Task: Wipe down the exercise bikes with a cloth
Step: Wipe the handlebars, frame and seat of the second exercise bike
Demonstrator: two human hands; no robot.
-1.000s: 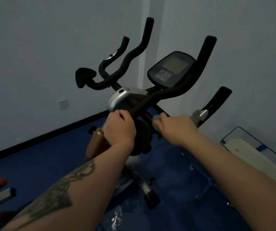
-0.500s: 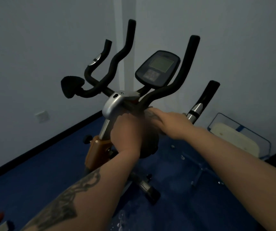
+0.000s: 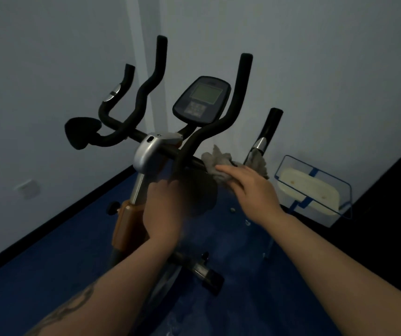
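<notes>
An exercise bike point(image 3: 154, 151) with black foam handlebars, a silver stem cover and a dark console point(image 3: 202, 99) stands in the room's corner. A grey cloth point(image 3: 219, 162) is bunched on the right side of the handlebar crossbar. My right hand point(image 3: 250, 190) lies over the cloth with its fingers stretched along it and presses it onto the bar. My left hand point(image 3: 163, 209) is blurred, just below the crossbar near the stem. Whether it grips the bar is unclear.
A clear plastic bin point(image 3: 316, 187) with blue tape and a cream object inside stands on the floor at the right. The floor point(image 3: 49, 263) is dark blue and shiny. Pale walls close off the corner behind the bike, with a socket point(image 3: 27, 189) low on the left wall.
The view has shifted so the bike sits more centred. My right hand has slid right along the crossbar and the grey cloth now shows under it. My left hand has dropped slightly below the bar.
</notes>
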